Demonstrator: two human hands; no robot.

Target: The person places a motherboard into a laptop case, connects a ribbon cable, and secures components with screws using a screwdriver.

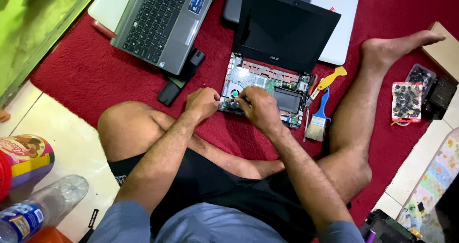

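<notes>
An opened black laptop (287, 28) lies on the red carpet with its green circuit board (267, 83) bare. My left hand (203, 103) rests closed on the board's near left corner. My right hand (258, 108) is over the board's front middle, its fingers pinched on something small that I cannot make out. The two hands almost touch near the round fan (233, 87). My legs are crossed around the laptop, one bare foot (401, 44) stretched out to the right.
A paintbrush (318, 123) with a blue handle, a yellow pry tool (332, 77) and a red-handled tool lie right of the board. A grey laptop (158, 18) and black battery (181, 75) sit at the back left. Small parts trays (406, 102) stand at right, plastic bottles (43, 205) at lower left.
</notes>
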